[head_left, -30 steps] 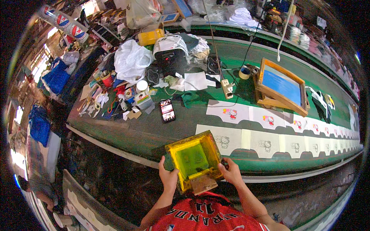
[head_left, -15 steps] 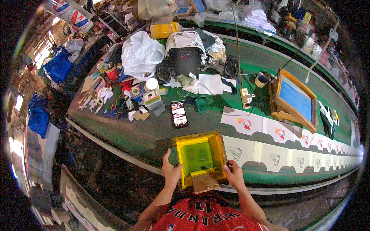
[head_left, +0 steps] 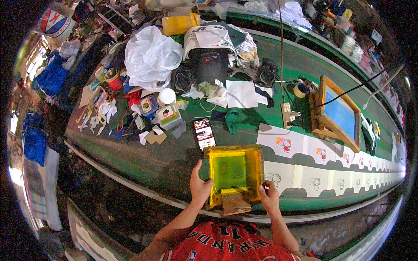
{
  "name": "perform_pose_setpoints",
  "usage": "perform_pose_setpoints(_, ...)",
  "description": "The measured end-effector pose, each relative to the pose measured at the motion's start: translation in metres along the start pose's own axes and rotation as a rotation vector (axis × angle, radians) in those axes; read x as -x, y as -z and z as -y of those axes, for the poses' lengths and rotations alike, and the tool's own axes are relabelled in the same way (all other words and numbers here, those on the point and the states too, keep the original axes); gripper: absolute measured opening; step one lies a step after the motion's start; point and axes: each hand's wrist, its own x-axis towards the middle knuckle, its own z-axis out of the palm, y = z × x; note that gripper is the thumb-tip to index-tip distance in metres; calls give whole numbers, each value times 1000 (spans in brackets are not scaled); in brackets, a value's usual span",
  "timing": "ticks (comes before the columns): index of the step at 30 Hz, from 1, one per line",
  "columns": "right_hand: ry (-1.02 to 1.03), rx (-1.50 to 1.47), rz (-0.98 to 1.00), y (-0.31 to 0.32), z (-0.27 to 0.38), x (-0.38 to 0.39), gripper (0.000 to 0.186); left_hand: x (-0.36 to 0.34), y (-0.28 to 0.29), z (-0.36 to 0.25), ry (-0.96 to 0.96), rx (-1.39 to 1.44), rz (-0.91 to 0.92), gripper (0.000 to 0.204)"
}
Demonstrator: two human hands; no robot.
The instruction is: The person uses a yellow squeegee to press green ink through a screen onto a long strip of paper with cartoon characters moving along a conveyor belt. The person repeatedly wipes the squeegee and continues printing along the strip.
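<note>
Between my hands is a small screen-printing frame with yellow-stained sides and a green-yellow mesh. My left hand grips its left side, thumb inside the rim and fingers partly hidden. On the opposite side, my right hand is closed round the edge. A squeegee with a brown wooden handle leans inside the frame at the end nearest me. The frame is over the table's near edge. Just right of it runs a row of pale cut pieces with outlined cartoon figures; behind lies another row with coloured figures.
A phone lies beyond the frame. A larger wooden screen frame with blue mesh rests tilted at the right, near a power strip. Tubs, scraps and a white plastic bag crowd the left. A dark cable crosses above the right side.
The whole view has shifted a little. The small frame, with both hands still on it, appears slightly farther right and straighter. It now covers more of the nearest outlined piece.
</note>
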Motion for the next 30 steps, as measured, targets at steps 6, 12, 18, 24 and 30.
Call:
perform_pose_setpoints(6,-43,-71,-13,3,-4,0,49,-8,-10,-1,-48,22,-4,85)
perform_pose_setpoints(12,7,8,-73,27,-14,2,57,2,-38,-8,-102,62,0,83)
perform_pose_setpoints(18,24,116,-101,64,-33,6,49,21,-76,-1,-179,-40,11,79)
perform_pose_setpoints(24,15,101,-84,87,-48,15,50,37,-98,6,-199,-27,36,78)
perform_pose_setpoints(30,10,113,-82,93,-64,18,52,33,-102,0,-214,-125,80,78)
